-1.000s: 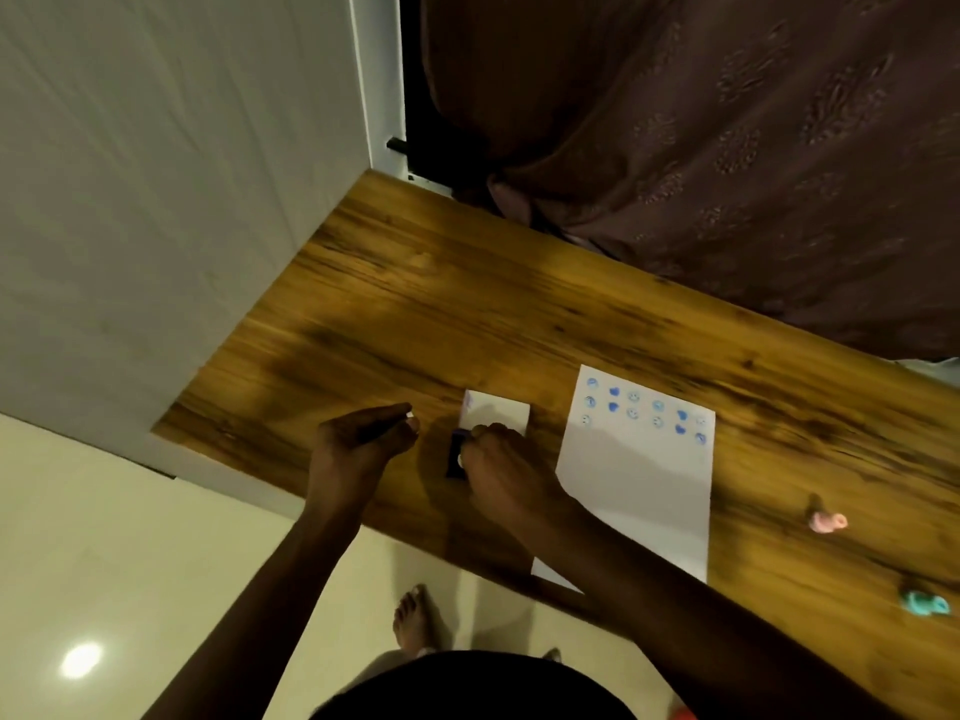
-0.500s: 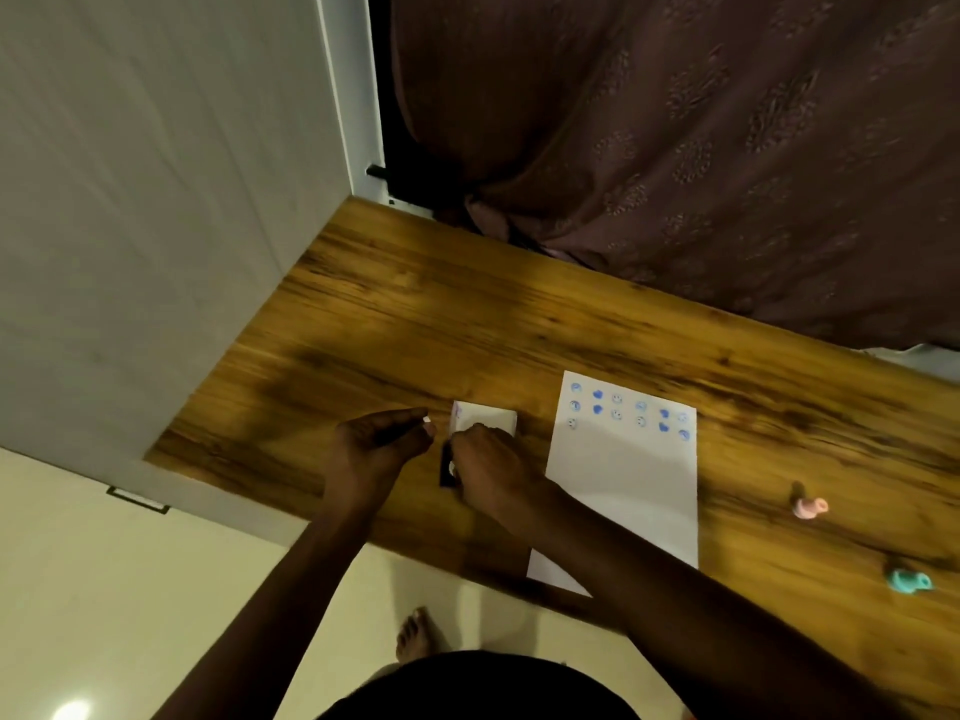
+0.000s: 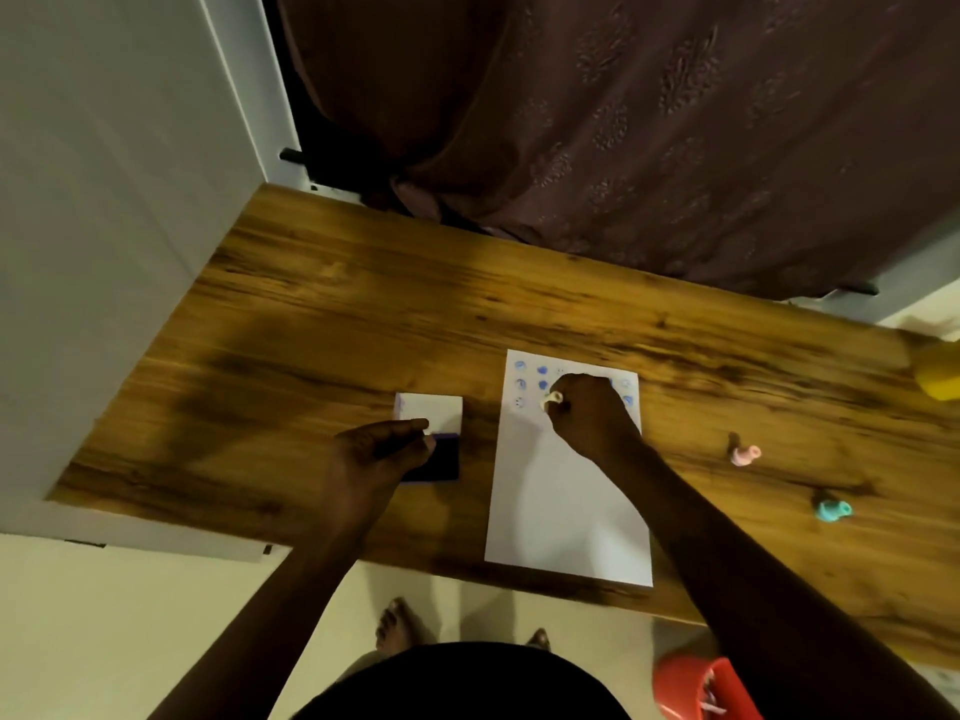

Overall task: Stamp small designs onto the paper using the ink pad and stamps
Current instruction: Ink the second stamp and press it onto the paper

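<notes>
A white sheet of paper (image 3: 566,501) lies on the wooden table (image 3: 322,324), with several small blue prints along its far end. My right hand (image 3: 589,415) is shut on a small pale stamp (image 3: 551,400) and holds it down on the paper among the prints. The dark ink pad (image 3: 439,457) sits left of the paper with its white lid (image 3: 428,407) open behind it. My left hand (image 3: 376,452) rests on the pad's left edge, fingers curled against it.
A pink stamp (image 3: 744,454) and a teal stamp (image 3: 832,510) lie on the table right of the paper. A yellow object (image 3: 940,379) sits at the far right edge. A dark curtain (image 3: 649,122) hangs behind the table. A red container (image 3: 701,688) stands below the near edge.
My right hand has moved right with the stamp, from the ink pad to the paper's printed rows. My left hand stays at the pad. The camera view has shifted.
</notes>
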### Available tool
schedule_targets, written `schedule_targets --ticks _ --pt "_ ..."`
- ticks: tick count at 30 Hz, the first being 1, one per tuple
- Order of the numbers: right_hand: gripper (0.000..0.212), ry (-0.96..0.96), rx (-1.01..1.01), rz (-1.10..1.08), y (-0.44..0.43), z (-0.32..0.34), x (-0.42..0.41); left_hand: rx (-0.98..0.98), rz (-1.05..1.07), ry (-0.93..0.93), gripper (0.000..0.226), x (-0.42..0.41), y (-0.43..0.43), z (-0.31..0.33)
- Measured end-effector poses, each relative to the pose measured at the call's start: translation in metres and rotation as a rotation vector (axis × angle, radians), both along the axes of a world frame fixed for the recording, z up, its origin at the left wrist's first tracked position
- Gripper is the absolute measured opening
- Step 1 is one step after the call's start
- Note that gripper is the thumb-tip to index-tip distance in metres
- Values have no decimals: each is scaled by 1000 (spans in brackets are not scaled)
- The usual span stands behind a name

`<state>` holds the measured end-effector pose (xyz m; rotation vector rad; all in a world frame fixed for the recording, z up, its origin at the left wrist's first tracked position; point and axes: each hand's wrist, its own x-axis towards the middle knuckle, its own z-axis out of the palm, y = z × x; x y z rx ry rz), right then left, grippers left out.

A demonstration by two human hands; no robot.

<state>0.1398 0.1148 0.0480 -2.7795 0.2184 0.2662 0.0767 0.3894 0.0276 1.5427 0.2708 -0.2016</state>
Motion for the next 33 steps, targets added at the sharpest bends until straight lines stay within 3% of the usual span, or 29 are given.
schedule_targets --ticks 29,33 --pt "37 47 -150 25 12 -14 10 -68 -42 60 28 14 -34 13" --pt "34 52 -67 0 3 -10 18 -49 -53 28 26 9 -38 21"
